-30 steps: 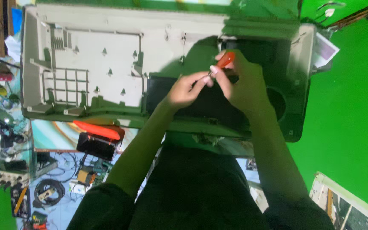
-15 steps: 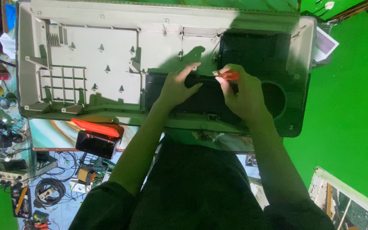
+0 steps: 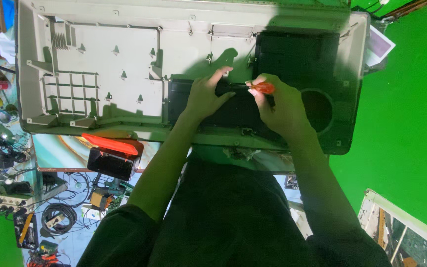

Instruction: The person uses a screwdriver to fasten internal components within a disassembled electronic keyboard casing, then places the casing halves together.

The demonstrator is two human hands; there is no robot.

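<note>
A large grey plastic housing [image 3: 109, 64] lies open side up across the view, with ribs and screw posts inside and a black panel [image 3: 297, 54] with a round hole at its right. My right hand [image 3: 277, 106] is shut on an orange-handled screwdriver [image 3: 263, 88], its tip pointing left at the upper edge of a black part [image 3: 223, 111] in the housing's middle. My left hand [image 3: 208, 94] rests on that black part beside the tip, fingers spread and the forefinger stretched up toward the grey wall.
Below the housing at left lie a red-and-black tool [image 3: 112, 153], coiled cables [image 3: 58, 217], small electronic parts and hand tools on the floor. Green cloth [image 3: 406, 123] covers the right side. A circuit board in a frame [image 3: 411, 237] sits at the lower right.
Both hands shifted down and left over the black part. The screwdriver went from tilted upright to lying nearly level, and my left hand opened flat on the part.
</note>
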